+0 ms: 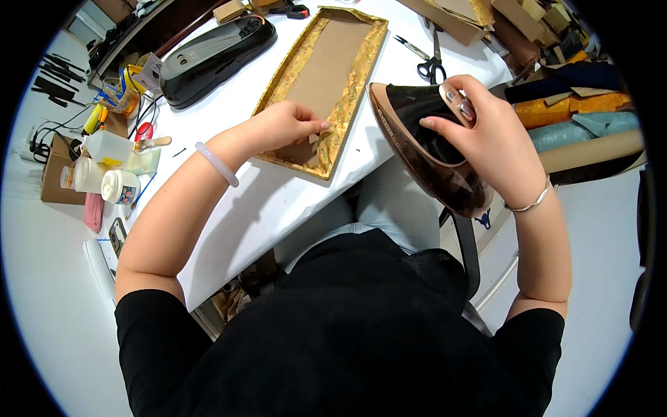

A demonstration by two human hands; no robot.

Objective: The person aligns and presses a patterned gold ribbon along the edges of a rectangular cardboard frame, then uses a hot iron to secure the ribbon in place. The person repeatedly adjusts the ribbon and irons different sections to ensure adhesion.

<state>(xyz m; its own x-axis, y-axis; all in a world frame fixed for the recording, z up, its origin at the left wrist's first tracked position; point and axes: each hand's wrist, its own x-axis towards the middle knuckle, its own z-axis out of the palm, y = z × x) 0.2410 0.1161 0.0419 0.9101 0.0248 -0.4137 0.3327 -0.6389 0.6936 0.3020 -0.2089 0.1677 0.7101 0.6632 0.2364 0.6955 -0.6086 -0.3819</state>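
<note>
A long rectangular board (326, 59) lies on the white table, its edges wrapped in gold patterned brocade fabric (344, 104) folded over a brown middle. My left hand (292, 131) reaches over the near part of it, thumb and fingers pinched together at the folded fabric on the right-hand edge. To the right of the board, my right hand (490, 132) grips a dark brown and black clothes iron (424, 156) by its handle. The iron is tilted and held apart from the fabric, near the table's front edge.
Black scissors (432, 69) and a slim pointed tool (411, 47) lie beyond the iron. A black oblong device (215, 59) stands at the back left. White jars (119, 187) and tools crowd the left edge; fabric rolls (583, 132) are stacked at right.
</note>
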